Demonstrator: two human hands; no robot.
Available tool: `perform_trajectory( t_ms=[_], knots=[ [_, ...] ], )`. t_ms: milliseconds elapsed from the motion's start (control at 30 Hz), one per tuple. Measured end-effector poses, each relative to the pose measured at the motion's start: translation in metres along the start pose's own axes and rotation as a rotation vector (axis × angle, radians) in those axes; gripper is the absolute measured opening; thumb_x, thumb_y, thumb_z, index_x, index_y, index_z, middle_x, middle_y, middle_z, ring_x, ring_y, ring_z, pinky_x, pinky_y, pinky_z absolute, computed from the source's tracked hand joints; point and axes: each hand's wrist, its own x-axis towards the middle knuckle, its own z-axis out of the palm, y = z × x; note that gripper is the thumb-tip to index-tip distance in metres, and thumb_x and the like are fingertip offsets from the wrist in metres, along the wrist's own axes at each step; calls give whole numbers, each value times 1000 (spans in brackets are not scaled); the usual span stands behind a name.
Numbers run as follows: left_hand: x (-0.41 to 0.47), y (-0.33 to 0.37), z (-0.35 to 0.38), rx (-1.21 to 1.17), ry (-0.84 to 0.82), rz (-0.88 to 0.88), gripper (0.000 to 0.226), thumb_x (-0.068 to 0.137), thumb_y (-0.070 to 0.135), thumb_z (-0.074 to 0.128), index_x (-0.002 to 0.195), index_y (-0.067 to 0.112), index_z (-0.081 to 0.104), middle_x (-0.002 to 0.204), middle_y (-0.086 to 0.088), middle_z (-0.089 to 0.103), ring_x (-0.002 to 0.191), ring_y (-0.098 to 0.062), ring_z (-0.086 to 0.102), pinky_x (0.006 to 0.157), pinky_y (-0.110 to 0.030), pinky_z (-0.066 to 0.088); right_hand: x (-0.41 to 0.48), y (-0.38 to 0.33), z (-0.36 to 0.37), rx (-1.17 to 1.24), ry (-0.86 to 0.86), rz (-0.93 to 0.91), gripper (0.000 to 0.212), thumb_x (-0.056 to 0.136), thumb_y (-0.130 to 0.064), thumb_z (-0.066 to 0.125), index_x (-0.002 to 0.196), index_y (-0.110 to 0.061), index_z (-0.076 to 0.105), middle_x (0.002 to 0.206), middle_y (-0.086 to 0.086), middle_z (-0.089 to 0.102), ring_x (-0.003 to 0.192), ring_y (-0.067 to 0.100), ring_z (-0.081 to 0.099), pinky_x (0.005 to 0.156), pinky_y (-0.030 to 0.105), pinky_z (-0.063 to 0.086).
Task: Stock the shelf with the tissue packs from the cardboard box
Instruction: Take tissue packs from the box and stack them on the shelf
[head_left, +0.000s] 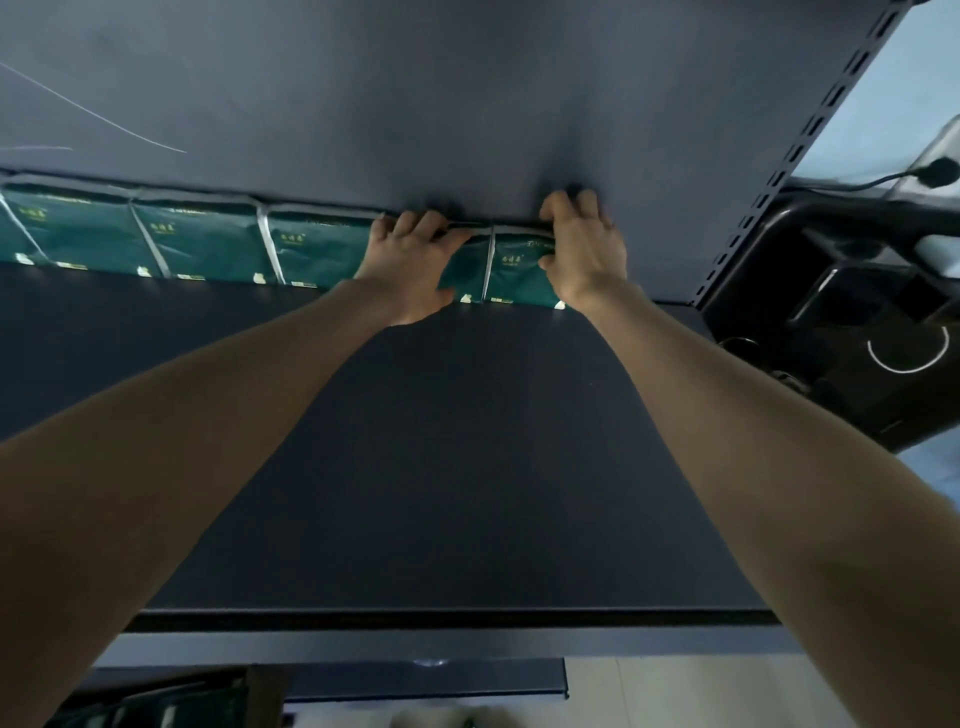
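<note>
Head view: the left hand (410, 260) and right hand (582, 254) curl over the tops of two packs (511, 273), which stand upright at the right end of the row (202, 244) against the back panel (467, 104). The shelf (467, 441) stretches forward to its front edge. A slotted post (779, 161) stands to the right.

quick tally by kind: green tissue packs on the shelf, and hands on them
green tissue packs: 6, leftmost cut off by the frame edge, one mostly behind the left hand
hands: 2, left and right hand, each with a grip on a pack
total: 8
</note>
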Motion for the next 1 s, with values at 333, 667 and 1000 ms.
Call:
perform_trajectory(
  t_ms=[333,667,1000],
  knots=[
    [2,5,-8,-9,-102,-18,81,83,37,65,149,24,21,140,-9,26,132,-29,26,114,-49,16,-10,10,1,-42,-217,-112,71,82,-21,69,144,-24,36,139,3,37,130,29,34,110,39,26],
    [-26,9,-75,-68,-190,-63,77,83,37,69,147,17,31,144,-14,38,133,-33,34,109,-46,26,-18,-12,-61,92,-301,-105,74,80,-14,75,144,-16,38,146,8,41,133,29,39,110,39,33],
    [-133,-18,-170,-240,-208,-147,77,80,34,74,144,12,35,132,-10,55,119,-30,50,98,-32,39,-86,-102,-143,114,-390,-239,59,78,-18,78,131,-14,53,130,9,57,116,26,55,97,30,42]
  ],
)
